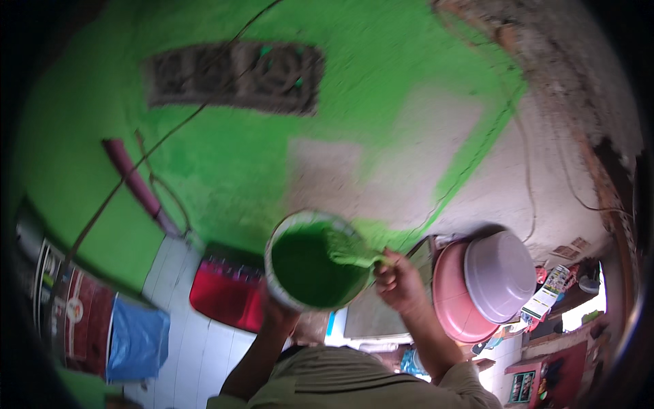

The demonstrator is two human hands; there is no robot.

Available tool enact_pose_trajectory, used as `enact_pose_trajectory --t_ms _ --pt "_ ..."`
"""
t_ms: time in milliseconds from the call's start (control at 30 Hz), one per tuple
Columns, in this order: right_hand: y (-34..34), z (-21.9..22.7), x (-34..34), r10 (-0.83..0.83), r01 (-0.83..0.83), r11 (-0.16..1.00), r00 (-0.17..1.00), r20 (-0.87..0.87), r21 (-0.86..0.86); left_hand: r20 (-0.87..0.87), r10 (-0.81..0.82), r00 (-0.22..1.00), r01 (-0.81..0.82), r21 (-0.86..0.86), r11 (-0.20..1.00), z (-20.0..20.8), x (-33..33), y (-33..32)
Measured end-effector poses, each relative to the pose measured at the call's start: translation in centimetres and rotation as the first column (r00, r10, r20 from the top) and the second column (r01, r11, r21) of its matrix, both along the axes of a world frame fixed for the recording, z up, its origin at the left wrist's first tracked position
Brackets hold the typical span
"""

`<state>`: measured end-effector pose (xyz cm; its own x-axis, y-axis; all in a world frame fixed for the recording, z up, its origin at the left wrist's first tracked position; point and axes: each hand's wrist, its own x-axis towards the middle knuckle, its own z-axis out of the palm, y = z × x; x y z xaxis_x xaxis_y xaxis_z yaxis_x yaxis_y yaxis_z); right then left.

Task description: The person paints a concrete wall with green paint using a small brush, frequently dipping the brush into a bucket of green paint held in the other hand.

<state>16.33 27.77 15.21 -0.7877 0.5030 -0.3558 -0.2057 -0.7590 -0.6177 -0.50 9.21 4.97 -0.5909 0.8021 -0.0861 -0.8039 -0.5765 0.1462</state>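
A round white-rimmed bucket (279,235) holds dark green paint (306,266). My left hand (279,315) grips it from its lower left side; most of those fingers are hidden by the bucket. Closed round the handle of a paintbrush (349,251) is my right hand (400,283), just past the bucket's right rim. The brush is coated in light green paint, and its bristles hang over the bucket's opening. In front stands a wall (238,163), largely bright green, with bare greyish patches (327,174) toward the middle and right.
A red plastic container (225,293) sits below left, near a blue plastic bag (139,337). Pink and lilac basins (501,276) lean at the right. A dark cable (170,133) crosses the wall near a vent block (235,75); a purple pipe (136,180) stands at left.
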Motion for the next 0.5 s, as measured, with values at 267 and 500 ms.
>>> enact_pose_trajectory --t_ms 267,500 --pt "7.9 8.0 1.1 -0.238 0.356 0.918 0.847 -0.475 0.175 -0.067 0.053 0.996 -0.056 -0.040 0.998 0.4 0.6 -0.2" --pt "17.4 24.1 0.1 -0.431 0.544 -0.017 0.753 -0.497 0.839 -0.093 0.337 0.937 -0.345 -0.090 0.934 -7.0 -0.3 -3.3"
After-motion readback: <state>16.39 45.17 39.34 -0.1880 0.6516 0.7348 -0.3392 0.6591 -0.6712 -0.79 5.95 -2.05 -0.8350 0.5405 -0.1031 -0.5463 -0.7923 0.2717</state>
